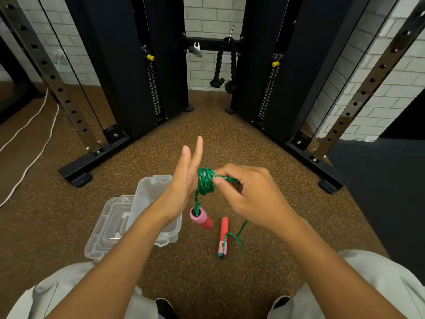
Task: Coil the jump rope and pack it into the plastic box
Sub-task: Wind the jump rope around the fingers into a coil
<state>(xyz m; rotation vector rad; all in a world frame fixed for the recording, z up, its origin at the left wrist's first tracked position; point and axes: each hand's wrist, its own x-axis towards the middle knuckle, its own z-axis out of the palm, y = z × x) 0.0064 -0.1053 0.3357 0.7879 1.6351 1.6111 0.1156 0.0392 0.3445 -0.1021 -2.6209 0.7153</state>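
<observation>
A green jump rope point(205, 183) is wound in a tight bundle around my left hand point(184, 180), whose fingers point up and away. My right hand point(248, 194) pinches the rope's free strand just right of the bundle. One red and pink handle point(201, 218) hangs from the bundle on a short length of rope. The other handle point(223, 236) lies on the floor with a loose loop of rope beside it. The clear plastic box point(147, 194) stands open on the floor under my left forearm, its lid point(108, 229) flat to the left.
Black cable machine columns point(128, 65) and their base feet point(76, 178) frame the brown speckled floor ahead. A black rope attachment point(226, 65) hangs at the back. A white cord point(34, 143) trails at left. My knees show at the bottom corners.
</observation>
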